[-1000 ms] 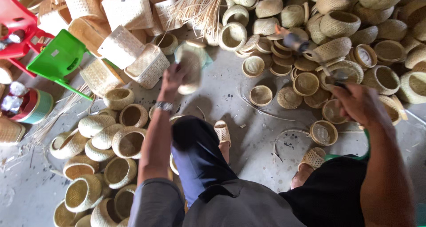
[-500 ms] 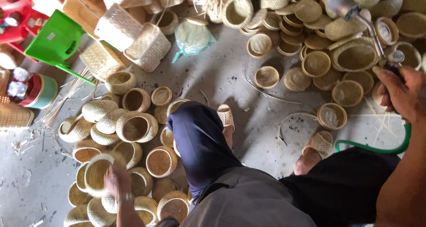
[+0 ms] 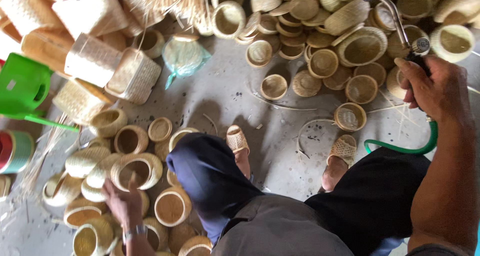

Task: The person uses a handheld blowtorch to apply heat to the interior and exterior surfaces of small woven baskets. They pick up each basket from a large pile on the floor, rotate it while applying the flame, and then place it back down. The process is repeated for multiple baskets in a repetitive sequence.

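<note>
1. Lower now than half a second ago, the left hand [image 3: 122, 203] reaches, fingers loosely open and holding nothing, onto a round woven basket [image 3: 136, 170] among baskets on the concrete floor [image 3: 225, 93].
2. Right hand [image 3: 436, 88] grips a metal torch nozzle [image 3: 402, 28] fed by a green hose [image 3: 405, 147].

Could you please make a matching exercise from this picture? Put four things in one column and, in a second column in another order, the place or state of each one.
Things:
1. torch
2. green stool
3. bagged basket
4. left hand

Places or states:
A. at the left edge of the floor
B. reaching into the round baskets at lower left
C. gripped in the right hand, with a green hose below it
D. lying near the top centre, wrapped in clear plastic

Pairs: 1-C, 2-A, 3-D, 4-B
</note>
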